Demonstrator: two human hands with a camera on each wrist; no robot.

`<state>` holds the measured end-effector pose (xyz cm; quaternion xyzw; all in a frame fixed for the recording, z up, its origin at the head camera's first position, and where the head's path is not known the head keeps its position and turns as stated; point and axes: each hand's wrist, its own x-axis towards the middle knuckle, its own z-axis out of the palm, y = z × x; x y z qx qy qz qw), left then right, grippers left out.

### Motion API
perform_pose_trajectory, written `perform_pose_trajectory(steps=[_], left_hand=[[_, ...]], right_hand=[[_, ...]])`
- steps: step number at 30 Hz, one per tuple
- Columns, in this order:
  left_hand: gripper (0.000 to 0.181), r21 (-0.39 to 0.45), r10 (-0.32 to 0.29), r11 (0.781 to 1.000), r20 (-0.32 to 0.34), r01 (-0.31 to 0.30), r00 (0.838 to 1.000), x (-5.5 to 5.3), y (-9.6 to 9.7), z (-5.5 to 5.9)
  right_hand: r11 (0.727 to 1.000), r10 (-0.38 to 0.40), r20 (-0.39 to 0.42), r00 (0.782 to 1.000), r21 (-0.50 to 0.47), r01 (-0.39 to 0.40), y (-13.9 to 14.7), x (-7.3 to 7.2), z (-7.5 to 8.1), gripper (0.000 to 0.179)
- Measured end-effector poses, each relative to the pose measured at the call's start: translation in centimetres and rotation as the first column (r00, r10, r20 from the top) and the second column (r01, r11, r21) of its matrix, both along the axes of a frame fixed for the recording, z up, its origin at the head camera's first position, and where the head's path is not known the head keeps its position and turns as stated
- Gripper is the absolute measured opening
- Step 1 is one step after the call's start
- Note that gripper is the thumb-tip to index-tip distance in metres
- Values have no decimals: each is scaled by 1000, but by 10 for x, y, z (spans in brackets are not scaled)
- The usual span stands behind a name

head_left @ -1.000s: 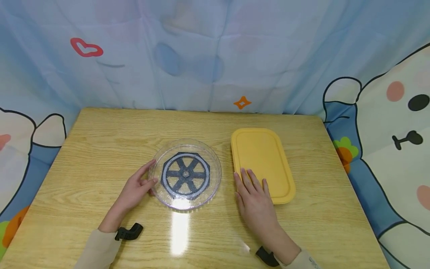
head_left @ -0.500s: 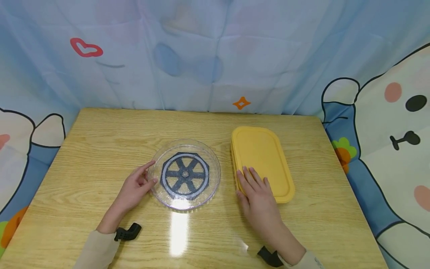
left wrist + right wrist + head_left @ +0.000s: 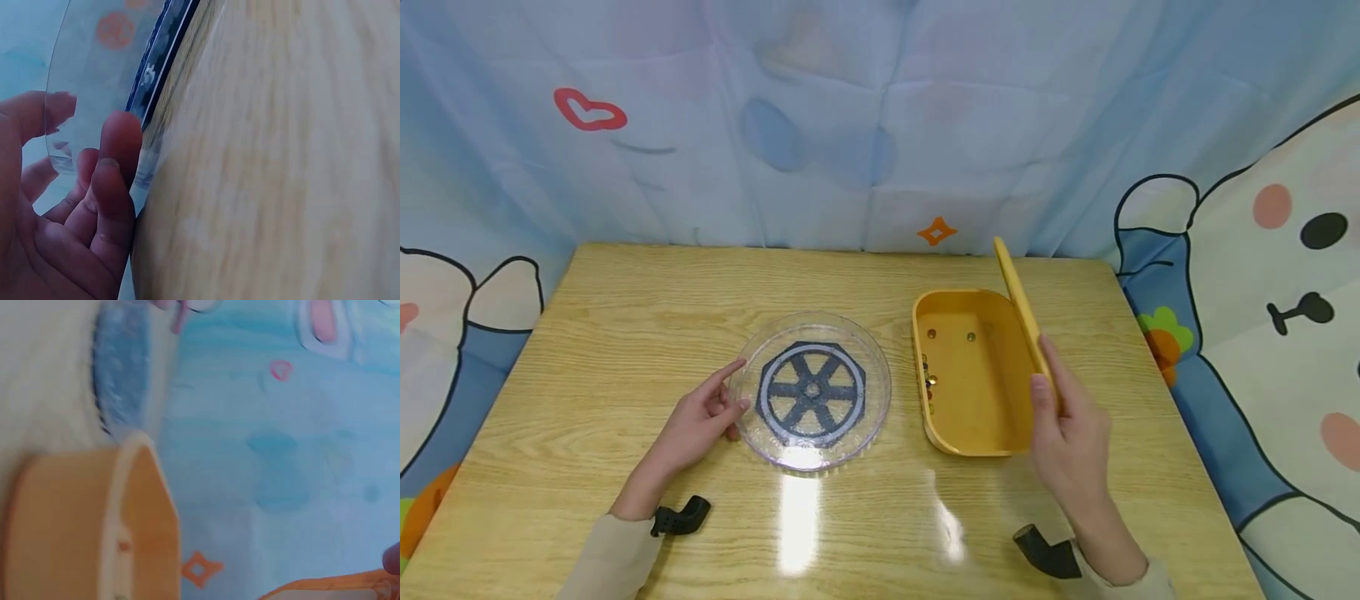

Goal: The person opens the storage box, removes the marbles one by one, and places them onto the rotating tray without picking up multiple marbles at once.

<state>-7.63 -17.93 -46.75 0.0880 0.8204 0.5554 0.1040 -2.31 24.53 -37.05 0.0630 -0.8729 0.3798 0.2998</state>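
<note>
Fingers and thumb of the right hand (image 3: 1075, 433) are pinching the yellow lid (image 3: 1018, 296), which is tilting nearly edge-on by the right side of the yellow plastic box (image 3: 973, 404); can't tell if they're touching. Left hand (image 3: 696, 425) is pinching the left rim of a clear round plate (image 3: 878, 392), dark spoked wheel (image 3: 812, 390) showing inside. Tiny beads (image 3: 932, 381) are sitting in the box, mostly along its left wall. Plate and box are resting side by side, apart, on a wood-grain table (image 3: 647, 317).
</note>
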Motion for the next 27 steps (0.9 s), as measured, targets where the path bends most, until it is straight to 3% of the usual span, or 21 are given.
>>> perform_pose_trajectory(steps=[2, 4, 7, 10, 13, 15, 17, 19, 22, 23, 25, 27], left_hand=[[63, 23, -4, 1000, 9, 4, 1000, 0, -2, -3], [63, 32, -10, 999, 11, 10, 1000, -1, -5, -8], [62, 24, -16, 1000, 16, 15, 1000, -1, -7, -9], [62, 12, -28, 1000, 18, 28, 999, -2, -8, -7], [62, 17, -36, 999, 32, 35, 999, -2, -9, -4], [62, 27, -39, 999, 44, 38, 998, -2, -9, -3], [62, 34, -45, 999, 56, 43, 997, -2, -9, -3], [62, 33, -51, 998, 69, 49, 996, -2, -9, -3], [63, 26, -64, 998, 85, 62, 994, -1, -10, -2], [63, 25, -65, 998, 88, 63, 994, -1, -10, -2], [63, 23, -68, 998, 92, 66, 993, -1, -11, -1], [64, 26, -72, 997, 91, 69, 993, -2, -11, -1]], right_hand=[[990, -69, 62, 996, -118, 76, 10, 1, 8, 44], [959, -108, 130, 986, -247, 137, 21, 1, 14, 42], [868, -106, 162, 981, -467, 171, 40, -2, 18, 41], [699, -67, 82, 994, -707, 106, 58, -6, 13, 40], [459, -34, -42, 999, -888, -22, 75, -10, 4, 40], [328, -33, -119, 992, -939, -101, 85, -12, -4, 40], [238, -38, -164, 986, -959, -150, 94, -13, -11, 41], [170, -48, -180, 982, -971, -169, 102, -14, -19, 41], [105, -77, -136, 988, -986, -127, 113, -14, -31, 39], [95, -90, -106, 990, -991, -97, 116, -15, -35, 38], [126, -116, -16, 993, -992, -1, 122, -15, -44, 36], [194, -148, 102, 984, -972, 130, 127, -15, -53, 36]])
